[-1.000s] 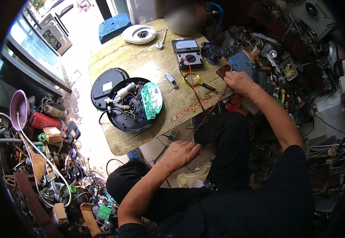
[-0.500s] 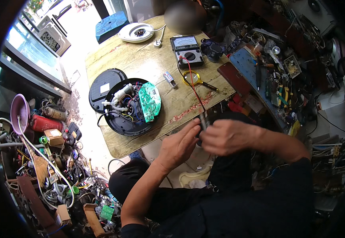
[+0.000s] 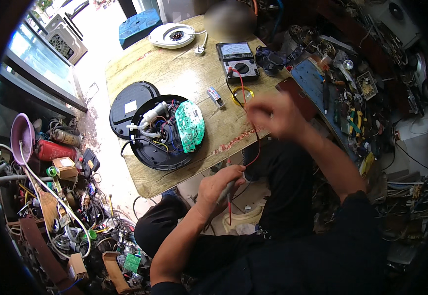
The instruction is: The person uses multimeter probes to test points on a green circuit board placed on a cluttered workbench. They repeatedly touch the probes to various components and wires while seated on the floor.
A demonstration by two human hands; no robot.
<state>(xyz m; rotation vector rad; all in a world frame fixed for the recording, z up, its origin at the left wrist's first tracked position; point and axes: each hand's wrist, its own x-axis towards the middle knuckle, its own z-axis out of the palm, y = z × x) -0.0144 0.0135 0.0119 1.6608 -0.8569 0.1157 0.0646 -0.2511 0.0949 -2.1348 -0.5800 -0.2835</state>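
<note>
My left hand is closed around grey and red test probes below the table's near edge. A red lead runs up from it to the analogue multimeter, beside a black lead. My right hand is raised over the table's right side, blurred with curled fingers; what it holds, if anything, is unclear. It partly covers the yellow-rimmed magnifying glass. On the table lie an opened round black appliance with a green circuit board, its lid and a small box.
A white round part with a plug sits at the back, near a blue stool. A tool-strewn blue board and clutter stand right. Bins, hoses and electronic scrap fill the left floor. My knees are below the table.
My right hand went from the table's right corner down to my left hand and has lifted back up over the magnifier. My left hand now grips probes, slightly lower than half a second ago.
</note>
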